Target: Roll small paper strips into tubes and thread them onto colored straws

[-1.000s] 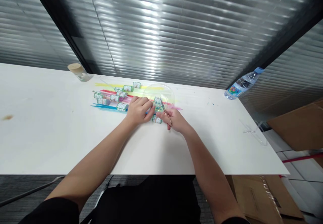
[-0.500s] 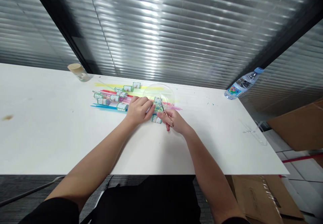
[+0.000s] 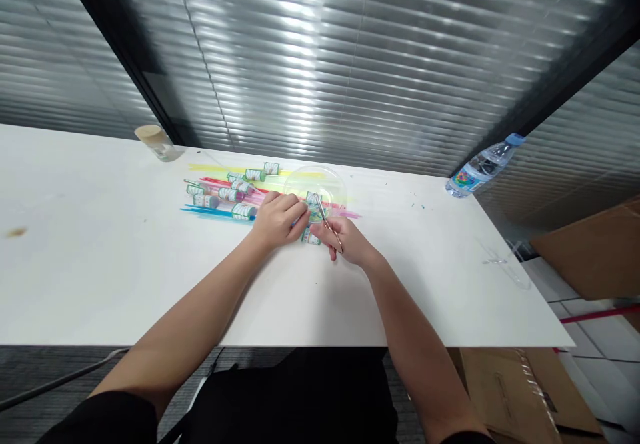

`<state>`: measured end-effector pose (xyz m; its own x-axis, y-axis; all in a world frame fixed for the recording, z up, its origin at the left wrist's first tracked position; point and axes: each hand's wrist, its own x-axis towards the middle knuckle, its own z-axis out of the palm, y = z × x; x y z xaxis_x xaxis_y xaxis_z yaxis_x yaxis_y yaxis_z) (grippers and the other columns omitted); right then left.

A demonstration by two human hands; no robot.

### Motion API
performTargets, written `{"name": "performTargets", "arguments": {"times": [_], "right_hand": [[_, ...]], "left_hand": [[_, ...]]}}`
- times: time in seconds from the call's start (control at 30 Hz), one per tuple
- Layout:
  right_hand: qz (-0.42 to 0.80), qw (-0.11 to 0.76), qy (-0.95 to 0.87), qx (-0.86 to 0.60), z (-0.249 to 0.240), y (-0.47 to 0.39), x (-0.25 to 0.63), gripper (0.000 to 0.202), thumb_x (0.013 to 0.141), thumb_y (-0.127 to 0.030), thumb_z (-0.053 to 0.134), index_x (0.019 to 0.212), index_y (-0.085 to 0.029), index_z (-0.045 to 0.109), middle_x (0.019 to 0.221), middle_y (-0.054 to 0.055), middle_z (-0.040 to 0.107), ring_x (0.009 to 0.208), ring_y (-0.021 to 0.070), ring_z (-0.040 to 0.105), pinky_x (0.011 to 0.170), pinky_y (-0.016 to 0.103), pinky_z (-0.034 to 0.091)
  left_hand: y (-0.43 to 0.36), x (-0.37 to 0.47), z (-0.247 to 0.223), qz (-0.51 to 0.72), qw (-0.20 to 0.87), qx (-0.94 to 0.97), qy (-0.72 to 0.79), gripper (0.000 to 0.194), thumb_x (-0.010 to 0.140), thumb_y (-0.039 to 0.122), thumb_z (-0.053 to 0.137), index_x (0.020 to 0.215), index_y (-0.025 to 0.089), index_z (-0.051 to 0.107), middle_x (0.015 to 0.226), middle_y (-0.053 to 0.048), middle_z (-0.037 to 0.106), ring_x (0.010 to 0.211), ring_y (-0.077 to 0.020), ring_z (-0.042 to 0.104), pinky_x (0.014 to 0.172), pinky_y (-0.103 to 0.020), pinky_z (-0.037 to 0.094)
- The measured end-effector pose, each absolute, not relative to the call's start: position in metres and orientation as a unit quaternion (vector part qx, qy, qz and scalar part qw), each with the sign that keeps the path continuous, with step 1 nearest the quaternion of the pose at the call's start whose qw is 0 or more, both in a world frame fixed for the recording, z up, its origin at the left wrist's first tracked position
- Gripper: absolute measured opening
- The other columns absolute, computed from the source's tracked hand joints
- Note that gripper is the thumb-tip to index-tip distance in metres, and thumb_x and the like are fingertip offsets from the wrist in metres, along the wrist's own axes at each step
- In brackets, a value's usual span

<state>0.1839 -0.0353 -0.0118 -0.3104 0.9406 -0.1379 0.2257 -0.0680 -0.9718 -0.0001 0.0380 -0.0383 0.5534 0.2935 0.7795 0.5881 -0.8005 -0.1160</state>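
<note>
My right hand (image 3: 347, 239) grips a pair of scissors (image 3: 322, 210), fingers closed about the handles, the blades pointing toward eleven o'clock over a clear round dish (image 3: 340, 181). Small greenish scraps (image 3: 316, 213) show by the blades. My left hand (image 3: 279, 217) sits at nine o'clock from the scissors, fingers curled, though I cannot tell what they pinch (my own knuckles hide it). Between nine and ten o'clock on the white worktop (image 3: 280, 304) lie coloured strips (image 3: 206, 211), blue nearest me and yellow farthest, with green-and-white labelled wraps (image 3: 230, 195) among them. A jar (image 3: 157, 143) with a tan lid stands farther off at ten o'clock; a blue-capped water bottle (image 3: 467, 181) stands between two and three o'clock.
</note>
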Motion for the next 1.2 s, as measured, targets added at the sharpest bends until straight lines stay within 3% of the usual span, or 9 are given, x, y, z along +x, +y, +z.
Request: {"name": "performTargets", "arguments": {"times": [1.2], "right_hand": [[0.537,0.320,-0.589,-0.513,-0.0079,-0.0360,0.1826,0.052,0.076,-0.051,0.071,0.057,-0.020,0.033,0.048,-0.008,0.038,0.039,0.0067,0.041,0.045,0.024,0.032]], "left_hand": [[0.0389,-0.0002,-0.0397,-0.395,0.168,-0.873,-0.232,0.015,0.089,0.021,0.051,0.075,0.019,0.058,0.064,0.000,0.052,0.059,-0.0153,0.047,0.064,-0.034,0.029]]}}
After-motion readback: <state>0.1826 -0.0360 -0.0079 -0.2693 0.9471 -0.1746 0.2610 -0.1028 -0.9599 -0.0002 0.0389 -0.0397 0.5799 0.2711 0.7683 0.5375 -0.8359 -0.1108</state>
